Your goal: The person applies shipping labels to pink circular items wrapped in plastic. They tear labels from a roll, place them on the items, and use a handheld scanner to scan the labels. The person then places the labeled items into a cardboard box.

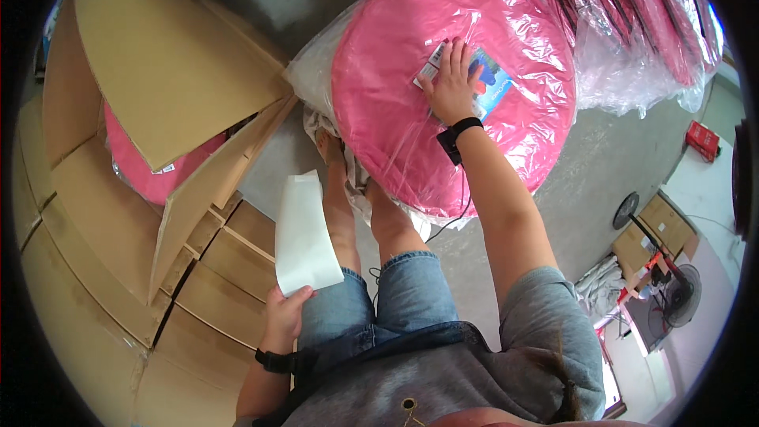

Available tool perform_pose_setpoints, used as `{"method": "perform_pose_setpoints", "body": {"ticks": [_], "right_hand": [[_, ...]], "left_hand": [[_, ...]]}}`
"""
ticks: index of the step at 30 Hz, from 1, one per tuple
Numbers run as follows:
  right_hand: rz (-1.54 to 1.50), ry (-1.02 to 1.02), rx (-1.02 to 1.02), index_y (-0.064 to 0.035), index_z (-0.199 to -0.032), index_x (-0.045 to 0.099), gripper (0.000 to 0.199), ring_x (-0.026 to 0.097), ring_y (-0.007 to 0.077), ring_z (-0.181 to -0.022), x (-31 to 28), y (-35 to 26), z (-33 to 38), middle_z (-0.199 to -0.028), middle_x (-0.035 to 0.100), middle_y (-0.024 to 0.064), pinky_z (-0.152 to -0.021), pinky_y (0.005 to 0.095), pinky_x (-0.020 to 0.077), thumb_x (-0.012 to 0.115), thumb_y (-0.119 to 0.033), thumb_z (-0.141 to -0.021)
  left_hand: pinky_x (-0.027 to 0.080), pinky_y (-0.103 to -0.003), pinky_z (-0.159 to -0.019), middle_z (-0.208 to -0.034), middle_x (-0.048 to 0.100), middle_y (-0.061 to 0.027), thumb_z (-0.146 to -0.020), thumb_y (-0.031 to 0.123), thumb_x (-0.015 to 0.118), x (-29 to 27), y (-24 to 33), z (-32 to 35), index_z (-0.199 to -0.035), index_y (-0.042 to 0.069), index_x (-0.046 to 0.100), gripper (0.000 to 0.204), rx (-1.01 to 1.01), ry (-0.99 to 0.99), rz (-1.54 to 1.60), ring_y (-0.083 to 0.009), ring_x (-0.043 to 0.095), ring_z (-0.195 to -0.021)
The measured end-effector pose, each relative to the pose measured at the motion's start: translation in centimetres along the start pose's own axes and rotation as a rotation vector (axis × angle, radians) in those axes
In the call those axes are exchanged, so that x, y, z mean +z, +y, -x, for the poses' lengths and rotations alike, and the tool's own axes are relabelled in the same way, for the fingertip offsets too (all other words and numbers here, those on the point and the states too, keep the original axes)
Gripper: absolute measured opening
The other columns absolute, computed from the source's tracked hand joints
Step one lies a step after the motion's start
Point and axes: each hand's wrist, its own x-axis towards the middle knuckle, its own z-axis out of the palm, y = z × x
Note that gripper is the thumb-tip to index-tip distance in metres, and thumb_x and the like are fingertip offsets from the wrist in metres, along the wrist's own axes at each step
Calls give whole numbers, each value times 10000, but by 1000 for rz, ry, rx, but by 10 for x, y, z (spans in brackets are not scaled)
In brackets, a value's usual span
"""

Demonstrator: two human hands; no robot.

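Note:
A large round pink package (395,95), wrapped in clear plastic, stands in front of my legs. On its top lies a blue and white printed label (498,91) with a barcode at one corner. My right hand (452,93) rests on that label with its fingers stretched out flat, covering the middle of it. Low on the left, beside my thigh, my left hand (286,315) pinches the lower end of a long white paper strip (303,229). The strip hangs apart from the package, slightly curved, its visible face blank.
To the left, an open cardboard box (158,55) holds another pink package (150,162), beside several closed cartons (213,300). More pink plastic-wrapped packages (632,16) lean at the far right. A fan (676,296) and a red box (702,141) are on the right.

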Motion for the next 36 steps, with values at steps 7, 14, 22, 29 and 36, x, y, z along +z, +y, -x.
{"method": "perform_pose_setpoints", "body": {"ticks": [7, 14, 22, 29, 36], "right_hand": [[32, -60, 54, 12, -1361, 151, 857, 65, 312, -1336, 12, -2, -11, -1433, 121, 171, -1039, 544, 46, 441, -564, -798], [-27, -85, 17, 12, -1359, 159, 852, 68, 322, -1334, 11, -13, 15, -1426, 133, 188, -1044, 533, 41, 460, -551, -795], [-1215, -234, 801, -19, -686, 570, 258, 525, 155, -581, -26, -16, 146, -639, 570, 79, -531, 311, 424, 492, -191, -861], [-2469, -650, 1432, -28, -1008, 532, 337, 575, 251, -824, 51, -10, 286, -919, 596, 105, -703, 362, 487, 568, -313, -830], [-2824, 69, 1935, -1, -1145, 451, 539, 466, 302, -1064, 32, -43, 240, -1138, 515, 164, -973, 403, 353, 686, -275, -744]], "left_hand": [[457, -309, -700, -949, 602, -71, -758, 0, 567, -6, -5, 0, -1042, 4, 535, 287, -14, -6, -35, -175, 565, -831], [457, -307, -696, -942, 603, -71, -758, -4, 567, -1, -5, 2, -1047, 7, 530, 291, -17, 3, -38, -177, 567, -821], [444, -299, -694, -946, 592, -76, -771, -11, 552, 1, 4, 12, -1042, -1, 517, 274, 48, -25, -46, -168, 554, -828], [445, -300, -703, -960, 588, -81, -771, -23, 552, -1, 4, 8, -1045, -7, 513, 278, 35, -93, -129, -169, 553, -840], [462, -295, -691, -913, 604, -84, -762, -23, 567, -4, 2, 13, -989, -9, 546, 228, 89, -114, -234, -168, 568, -791]]}}
